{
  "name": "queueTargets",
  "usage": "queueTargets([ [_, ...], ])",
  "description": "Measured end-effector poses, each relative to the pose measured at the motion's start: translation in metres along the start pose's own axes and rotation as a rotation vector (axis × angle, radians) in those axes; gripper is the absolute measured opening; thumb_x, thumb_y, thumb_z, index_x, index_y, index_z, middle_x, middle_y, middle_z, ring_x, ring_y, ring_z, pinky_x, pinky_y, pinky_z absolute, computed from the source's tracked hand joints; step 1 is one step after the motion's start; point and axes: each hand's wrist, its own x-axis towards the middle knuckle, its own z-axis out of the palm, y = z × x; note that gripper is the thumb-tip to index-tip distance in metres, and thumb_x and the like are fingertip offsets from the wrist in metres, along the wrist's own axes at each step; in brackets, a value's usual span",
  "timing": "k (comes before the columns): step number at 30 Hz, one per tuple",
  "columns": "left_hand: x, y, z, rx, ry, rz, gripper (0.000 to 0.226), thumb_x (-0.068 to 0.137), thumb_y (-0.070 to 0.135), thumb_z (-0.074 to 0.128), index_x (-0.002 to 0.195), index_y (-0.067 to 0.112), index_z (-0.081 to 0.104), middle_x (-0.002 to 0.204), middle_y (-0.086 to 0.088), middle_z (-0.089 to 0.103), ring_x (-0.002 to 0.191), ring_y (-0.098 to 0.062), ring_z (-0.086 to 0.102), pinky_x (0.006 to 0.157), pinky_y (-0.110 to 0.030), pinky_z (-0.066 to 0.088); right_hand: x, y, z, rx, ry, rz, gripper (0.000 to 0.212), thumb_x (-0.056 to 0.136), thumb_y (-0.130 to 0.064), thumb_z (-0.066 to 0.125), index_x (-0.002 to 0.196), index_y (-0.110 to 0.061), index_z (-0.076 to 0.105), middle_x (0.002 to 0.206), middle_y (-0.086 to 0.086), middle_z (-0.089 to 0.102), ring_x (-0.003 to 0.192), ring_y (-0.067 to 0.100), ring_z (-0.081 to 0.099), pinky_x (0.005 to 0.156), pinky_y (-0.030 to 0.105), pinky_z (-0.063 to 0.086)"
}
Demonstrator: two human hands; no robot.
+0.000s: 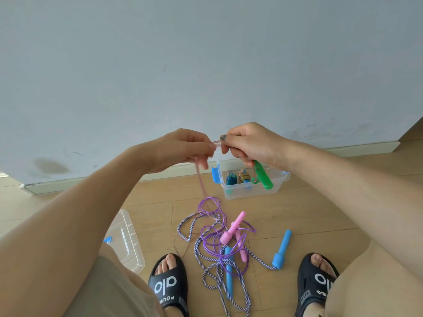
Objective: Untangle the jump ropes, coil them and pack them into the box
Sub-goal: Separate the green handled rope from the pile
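My left hand [183,148] and my right hand [248,145] are raised close together, both pinching a thin pink cord [201,179] that hangs from the left hand toward the floor. A green handle [263,176] juts down from my right fist. Below lies a tangle: a purple rope [214,239] with pink handles [233,228] wound through a blue-and-white braided rope [219,280] with blue handles [282,248]. The clear plastic box [251,193] with blue latches stands near the wall, holding two coiled ropes [238,178].
The box's clear lid [128,245] lies on the wooden floor at the left. My two feet in black slides [168,284] flank the tangle. A grey wall with a pale skirting board [357,151] runs just behind the box.
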Motion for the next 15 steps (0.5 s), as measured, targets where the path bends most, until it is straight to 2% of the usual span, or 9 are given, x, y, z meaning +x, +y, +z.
queueTargets([
  [2,-0.001,-0.004,-0.007,-0.054,0.025,-0.020,0.026,0.099,0.022,0.058,0.078,0.008,0.064,0.066,-0.006,0.039,0.062,-0.019,0.045,0.083,-0.031,0.055,-0.001,0.001,-0.003,-0.011,0.002,0.006,0.028,0.102,-0.021,0.049,0.083,-0.005,0.062,0.051,-0.004,0.039,0.042,0.012,0.029,0.044,0.024,0.030],
  [4,-0.002,-0.008,-0.015,-0.043,0.063,-0.034,0.026,0.099,0.020,0.059,0.076,0.010,0.063,0.065,-0.003,0.036,0.060,-0.016,0.039,0.075,-0.030,0.052,-0.001,0.003,-0.005,-0.027,0.001,0.005,0.029,0.102,-0.023,0.049,0.081,-0.007,0.062,0.053,-0.003,0.038,0.043,0.013,0.030,0.043,0.023,0.031],
  [7,-0.003,-0.018,-0.025,0.225,0.125,-0.062,0.024,0.096,0.023,0.062,0.076,0.011,0.064,0.064,-0.001,0.055,0.063,-0.014,0.055,0.076,-0.029,0.049,-0.001,0.006,-0.006,-0.106,-0.004,0.008,0.030,0.102,-0.023,0.049,0.082,-0.008,0.064,0.053,-0.004,0.038,0.045,0.014,0.032,0.044,0.025,0.034],
  [9,-0.003,-0.027,-0.032,0.406,0.139,-0.132,0.020,0.094,0.029,0.063,0.080,0.016,0.068,0.071,0.000,0.069,0.072,-0.012,0.064,0.078,-0.030,0.048,-0.001,0.010,-0.006,-0.143,-0.007,0.018,0.029,0.102,-0.022,0.048,0.082,-0.008,0.064,0.052,-0.005,0.039,0.045,0.015,0.033,0.045,0.027,0.036],
  [13,-0.003,-0.036,-0.033,0.633,0.022,-0.293,0.018,0.093,0.033,0.061,0.084,0.022,0.072,0.083,0.009,0.075,0.088,-0.005,0.068,0.088,-0.031,0.047,-0.001,0.012,-0.007,-0.114,-0.014,0.031,0.028,0.102,-0.021,0.047,0.085,-0.006,0.063,0.052,-0.004,0.041,0.042,0.013,0.032,0.045,0.028,0.037],
  [15,-0.001,-0.035,-0.025,0.637,-0.005,-0.305,0.015,0.088,0.036,0.065,0.097,0.026,0.072,0.094,0.013,0.075,0.097,-0.003,0.066,0.092,-0.031,0.046,-0.001,0.012,-0.004,-0.091,-0.016,0.031,0.028,0.102,-0.021,0.047,0.086,-0.005,0.063,0.052,-0.003,0.042,0.041,0.013,0.032,0.045,0.027,0.036],
])
